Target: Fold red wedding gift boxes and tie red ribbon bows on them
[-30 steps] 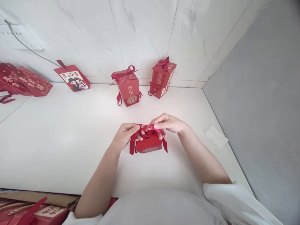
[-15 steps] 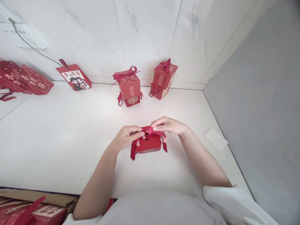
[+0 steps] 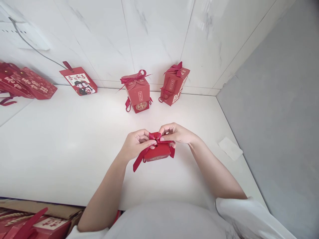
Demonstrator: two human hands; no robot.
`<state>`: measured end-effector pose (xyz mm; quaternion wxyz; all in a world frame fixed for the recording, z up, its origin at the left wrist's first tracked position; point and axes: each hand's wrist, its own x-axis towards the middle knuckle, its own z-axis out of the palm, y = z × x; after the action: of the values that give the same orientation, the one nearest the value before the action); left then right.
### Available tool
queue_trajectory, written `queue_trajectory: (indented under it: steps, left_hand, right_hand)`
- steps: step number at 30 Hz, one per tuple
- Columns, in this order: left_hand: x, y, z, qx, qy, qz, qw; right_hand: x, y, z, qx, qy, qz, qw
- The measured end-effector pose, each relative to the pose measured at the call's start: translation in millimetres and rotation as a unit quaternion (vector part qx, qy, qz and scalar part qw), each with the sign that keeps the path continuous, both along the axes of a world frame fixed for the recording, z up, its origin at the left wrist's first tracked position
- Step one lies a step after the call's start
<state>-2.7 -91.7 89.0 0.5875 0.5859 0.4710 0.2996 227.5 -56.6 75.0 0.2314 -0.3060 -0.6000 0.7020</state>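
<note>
In front of me on the white table stands a small red gift box (image 3: pixel 159 152), with a dark red ribbon (image 3: pixel 141 160) at its top. My left hand (image 3: pixel 136 144) pinches the ribbon on the left side of the knot between thumb and fingers. From the right, my right hand (image 3: pixel 174 134) pinches the ribbon close to the knot, thumb toward me. One ribbon tail hangs out at the box's lower left and a shorter one at its right. My fingertips partly cover the knot and the box top.
Two red boxes with bows, one (image 3: pixel 138 91) and another (image 3: pixel 173 84), stand by the tiled wall. A picture box (image 3: pixel 81 83) and several red boxes (image 3: pixel 37 84) lie farther left. A white paper (image 3: pixel 230 148) lies right. A carton of red packages (image 3: pixel 50 223) is lower left.
My left fingers have curled in closer to the knot, and a small loop now shows above it. The left tail reaches farther out to the left; the right tail hangs shorter.
</note>
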Motion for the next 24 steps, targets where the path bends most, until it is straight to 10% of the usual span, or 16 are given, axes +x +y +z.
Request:
queue_trajectory:
  steps: [7, 24]
  left_hand:
    - [-14.0, 2.8, 9.0, -0.007, 0.032, -0.088, 0.996]
    - [-11.3, 1.3, 10.7, 0.035, 0.066, -0.045, 0.996]
  right_hand:
    - [-0.9, 0.3, 2.1, -0.009, 0.035, 0.003, 0.999]
    - [-3.0, 2.1, 3.5, -0.018, 0.008, 0.032, 0.999]
